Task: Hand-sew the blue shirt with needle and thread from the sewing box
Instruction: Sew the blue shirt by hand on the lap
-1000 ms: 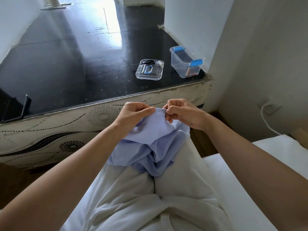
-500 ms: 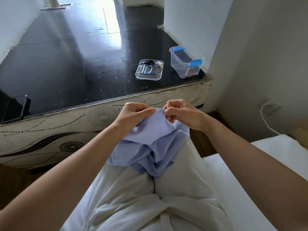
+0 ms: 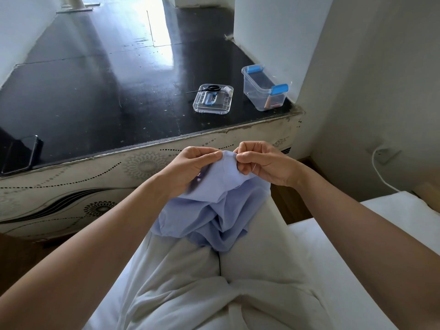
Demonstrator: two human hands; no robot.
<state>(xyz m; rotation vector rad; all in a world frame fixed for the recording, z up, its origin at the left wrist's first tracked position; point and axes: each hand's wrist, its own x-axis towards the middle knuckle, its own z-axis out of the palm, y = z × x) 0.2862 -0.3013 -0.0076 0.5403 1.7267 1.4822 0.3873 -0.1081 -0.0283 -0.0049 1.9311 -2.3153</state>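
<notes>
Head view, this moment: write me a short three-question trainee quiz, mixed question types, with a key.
1. True or false: the left hand grips the blue shirt.
2. Where do the scissors rest? A) in the left hand B) on the flat clear tray C) on the blue shirt
3. Fill the gap: the clear box stands to the ____ of the tray.
Key: 1 true; 2 B; 3 right.
</notes>
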